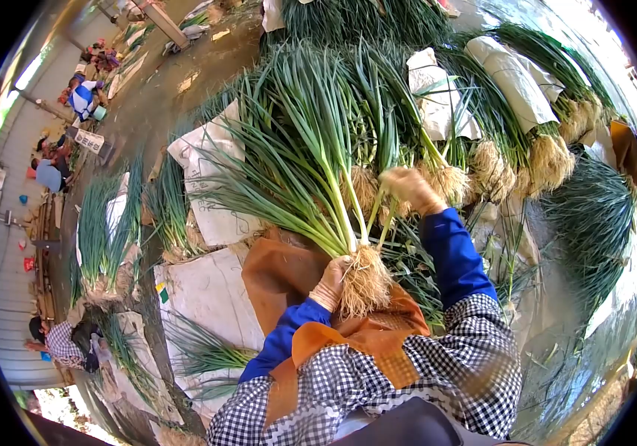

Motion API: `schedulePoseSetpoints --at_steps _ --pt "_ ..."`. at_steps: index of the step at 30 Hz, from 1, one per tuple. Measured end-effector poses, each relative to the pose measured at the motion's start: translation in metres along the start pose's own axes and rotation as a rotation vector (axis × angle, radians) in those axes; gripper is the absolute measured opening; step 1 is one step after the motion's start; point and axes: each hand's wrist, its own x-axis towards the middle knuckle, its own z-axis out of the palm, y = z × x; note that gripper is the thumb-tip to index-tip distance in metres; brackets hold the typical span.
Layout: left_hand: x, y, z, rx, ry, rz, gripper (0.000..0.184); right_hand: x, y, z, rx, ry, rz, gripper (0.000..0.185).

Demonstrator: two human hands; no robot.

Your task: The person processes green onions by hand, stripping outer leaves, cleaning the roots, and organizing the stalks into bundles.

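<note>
My left hand point(331, 283) is wrapped round the lower end of a bunch of green onions point(326, 178), just above the roots. Their tangled pale roots point(365, 282) hang to the right of that hand, over an orange-brown apron point(289, 271). The long green leaves fan up and to the left. My right hand point(413, 189) is raised beside the bunch, close to some stalks that lean right. Motion smears its fingers, so whether they grip a stalk is unclear. Both arms wear blue cuffs under checked sleeves.
Rooted bundles of green onions point(553, 160), some wrapped in white sacking point(510, 82), lie ahead and to the right. More bundles point(107, 245) and flattened white sacks point(211, 301) are at left. Several people point(62, 342) sit along the far left. A post point(162, 22) stands behind.
</note>
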Motion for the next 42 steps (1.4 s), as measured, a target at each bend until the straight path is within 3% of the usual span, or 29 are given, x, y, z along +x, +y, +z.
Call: schedulePoseSetpoints --at_steps 1,2,3,4,7,9,11,13,16,18,19,20,21,22,23,25,26,28,29,30,31,32,36,37,39,40,42 --pt "0.001 0.0 0.0 -0.004 -0.005 0.007 0.028 -0.008 -0.032 -0.015 0.262 0.086 0.019 0.02" --pt "0.001 -0.001 0.0 0.053 -0.006 0.032 0.027 -0.017 -0.048 -0.035 0.334 0.166 -0.245 0.02" --pt "0.0 -0.003 -0.002 0.113 -0.003 0.054 0.027 -0.046 -0.097 -0.039 0.551 0.394 -0.16 0.024" --pt "-0.001 -0.003 -0.004 0.11 -0.002 0.055 0.027 -0.053 -0.071 -0.072 0.54 0.548 -0.31 0.025" --pt "0.001 -0.002 -0.009 0.173 0.078 -0.022 0.028 -0.108 -0.048 -0.146 0.74 0.285 -0.678 0.027" --pt "-0.007 0.001 0.006 0.173 0.004 0.023 0.029 -0.126 -0.052 -0.125 -0.269 0.624 0.102 0.026" --pt "-0.004 0.001 0.005 0.133 0.028 0.005 0.031 -0.102 0.058 -0.136 -1.674 0.487 0.008 0.027" --pt "0.002 -0.001 0.002 0.126 0.006 -0.002 0.031 -0.083 0.004 -0.064 -0.714 0.395 -0.017 0.044" --pt "-0.004 0.001 -0.009 0.066 -0.026 -0.044 0.034 -0.021 -0.028 -0.013 -0.81 0.19 -0.194 0.039" --pt "-0.031 0.018 0.025 -0.039 -0.064 -0.105 0.04 0.041 0.013 -0.009 -0.957 -0.122 -0.311 0.033" --pt "-0.039 0.027 0.015 0.05 -0.048 -0.064 0.043 0.066 0.031 -0.009 -1.105 -0.324 -0.344 0.03" --pt "-0.051 0.037 0.019 0.006 -0.106 -0.042 0.041 0.047 -0.024 -0.001 -0.953 -0.285 -0.201 0.02" --pt "-0.066 0.046 0.021 -0.04 -0.16 -0.019 0.039 0.061 -0.013 -0.016 -0.774 -0.211 -0.293 0.01" --pt "-0.059 0.05 -0.04 0.146 -0.048 0.075 0.036 0.073 -0.003 -0.03 -0.601 -0.154 -0.395 0.01" --pt "-0.076 0.056 -0.026 0.145 -0.036 0.076 0.036 0.064 -0.023 -0.041 -0.372 -0.002 -0.313 0.01" --pt "-0.115 0.071 0.031 -0.164 -0.023 0.107 0.038 0.077 0.018 -0.106 0.437 0.22 -0.111 0.02" --pt "-0.123 0.076 0.034 0.013 0.047 0.236 0.037 0.053 0.0 -0.125 0.445 0.392 -0.11 0.014" --pt "-0.133 0.085 0.036 0.066 0.187 0.236 0.034 0.015 0.039 -0.202 -0.291 0.78 -0.2 0.02" --pt "-0.132 0.085 0.023 0.145 0.128 0.242 0.037 -0.007 0.063 -0.247 -0.64 0.958 -0.174 0.024" --pt "-0.132 0.086 0.018 0.042 0.105 0.184 0.041 -0.042 0.069 -0.262 -0.663 1.123 -0.214 0.027" --pt "-0.133 0.087 0.014 -0.058 0.083 0.126 0.045 -0.08 0.074 -0.268 -0.947 1.237 0.174 0.029" --pt "-0.133 0.089 0.011 -0.057 0.082 0.121 0.045 -0.104 0.087 -0.261 -0.948 1.241 0.178 0.029" --pt "-0.135 0.093 0.002 -0.046 0.07 0.104 0.058 -0.162 0.151 -0.231 -1.616 0.326 0.721 0.027" --pt "-0.137 0.094 0.001 -0.087 0.111 0.093 0.061 -0.16 0.086 -0.16 -1.201 0.338 0.504 0.025" --pt "-0.137 0.09 0.018 -0.056 0.161 0.109 0.056 -0.132 0.083 -0.07 -0.032 0.143 0.611 0.037" --pt "-0.134 0.087 0.021 0.033 0.134 0.183 0.048 -0.129 0.017 -0.016 -0.099 -0.074 0.44 0.051" --pt "-0.125 0.085 -0.037 0.459 0.03 0.251 0.032 -0.114 0.001 0.048 0.443 -0.287 0.226 0.061"
